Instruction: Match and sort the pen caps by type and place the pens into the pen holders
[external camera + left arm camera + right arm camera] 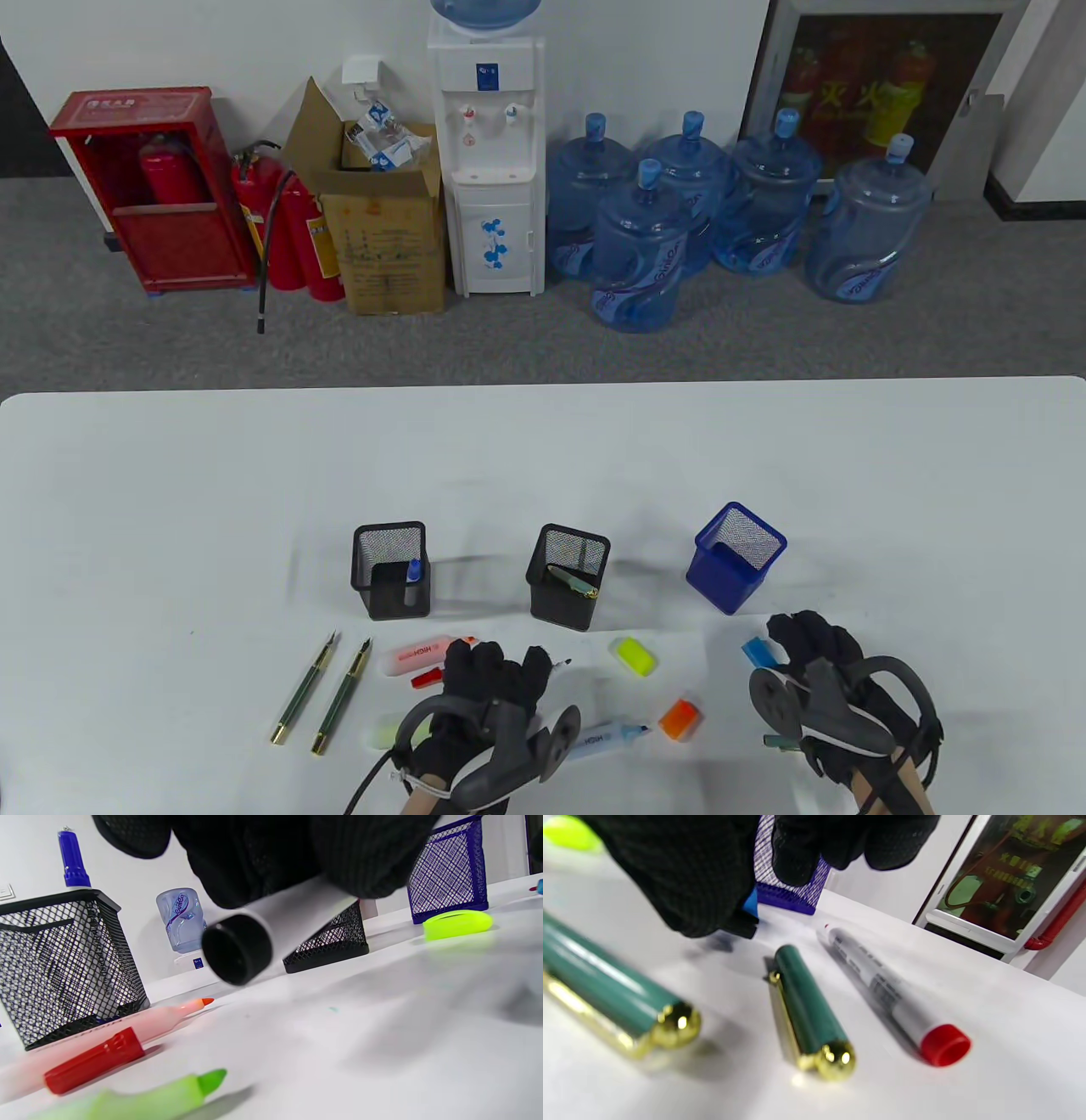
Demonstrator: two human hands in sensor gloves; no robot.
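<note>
My left hand [496, 675] grips a white marker with a black end [263, 938]; its tip pokes out to the right [562, 662]. My right hand [806, 645] hovers with curled fingers [806, 849] beside a blue cap [758, 652]. A small dark piece [739, 927] shows at the thumb tip; I cannot tell whether it is held. Under that hand lie two green-and-gold caps [808, 1014] [615, 997] and a red-ended marker [882, 993]. Two black mesh holders [390, 569] [568, 576] and a blue holder [736, 556] stand behind.
Two green fountain pens [304, 689] [342, 696] lie at the left. A pink highlighter [420, 655], red cap [427, 677], green highlighter [386, 732], blue highlighter [607, 737], yellow cap [636, 655] and orange cap [679, 719] are scattered near the hands.
</note>
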